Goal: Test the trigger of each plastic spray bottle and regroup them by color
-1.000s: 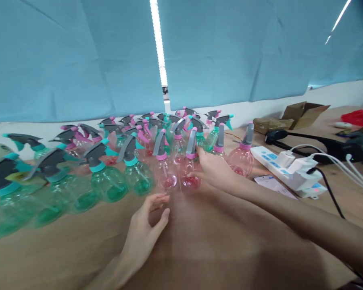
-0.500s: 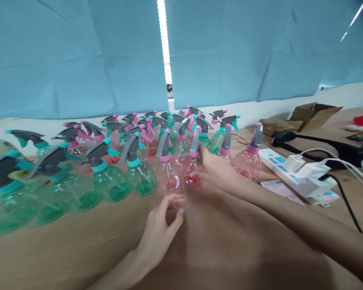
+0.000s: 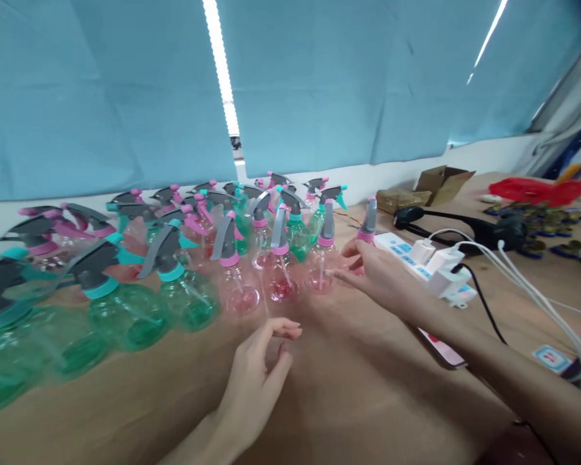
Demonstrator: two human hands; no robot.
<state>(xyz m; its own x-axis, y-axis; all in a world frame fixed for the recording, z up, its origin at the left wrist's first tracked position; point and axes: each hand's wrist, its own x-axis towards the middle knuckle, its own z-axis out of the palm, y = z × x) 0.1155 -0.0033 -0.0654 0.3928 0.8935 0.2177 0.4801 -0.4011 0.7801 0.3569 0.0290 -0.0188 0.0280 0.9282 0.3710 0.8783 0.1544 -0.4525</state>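
My right hand (image 3: 375, 274) is open beside a pink spray bottle (image 3: 320, 274), thumb and fingers apart. Its fingertips lie over the body of the end pink spray bottle (image 3: 369, 219), hiding most of it; whether they touch it I cannot tell. My left hand (image 3: 259, 371) hovers low over the table with curved, parted fingers and nothing in them. In front of it stand another pink spray bottle (image 3: 283, 281) and one more pink spray bottle (image 3: 239, 290). To the left, a green spray bottle (image 3: 191, 300) continues the front row.
Several more green and pink bottles crowd behind and left. On the right lie a white power strip (image 3: 401, 248) with chargers and cables, a phone (image 3: 443, 349) partly under my forearm, a black headset-like item (image 3: 465, 226), a cardboard box (image 3: 443, 184) and red material (image 3: 537, 190).
The view has swung to the right. My right hand has moved from one pink bottle rightward to the end bottles of the row. My left hand keeps nearly the same pose.
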